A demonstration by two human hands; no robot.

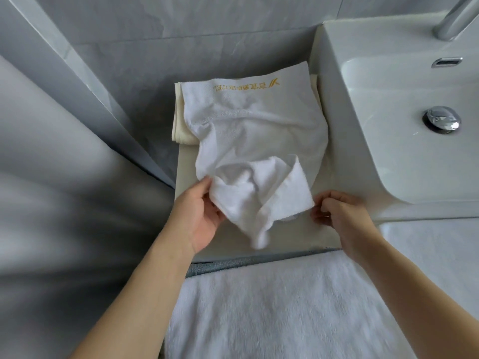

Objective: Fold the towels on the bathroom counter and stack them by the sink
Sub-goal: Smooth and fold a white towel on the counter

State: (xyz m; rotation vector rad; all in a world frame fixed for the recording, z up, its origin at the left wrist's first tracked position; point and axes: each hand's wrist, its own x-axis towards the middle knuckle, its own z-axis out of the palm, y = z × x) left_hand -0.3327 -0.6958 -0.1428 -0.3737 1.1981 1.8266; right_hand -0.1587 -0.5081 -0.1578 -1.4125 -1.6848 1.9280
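Observation:
A white towel (248, 130) with gold embroidered lettering lies crumpled on the pale counter (321, 229), left of the sink (404, 104). Its far end rests on a folded cream towel (178, 117) against the wall. My left hand (199, 213) grips the white towel's near left edge and lifts it. My right hand (339, 213) pinches the near right corner of the same towel, just above the counter. The lifted near end hangs bunched between both hands.
A large white towel (280, 307) hangs over the counter's front edge, close to me, with a blue-grey towel edge (207, 266) showing beneath it. A chrome faucet (456, 19) and drain plug (442, 120) belong to the sink. Grey tiled walls stand behind and left.

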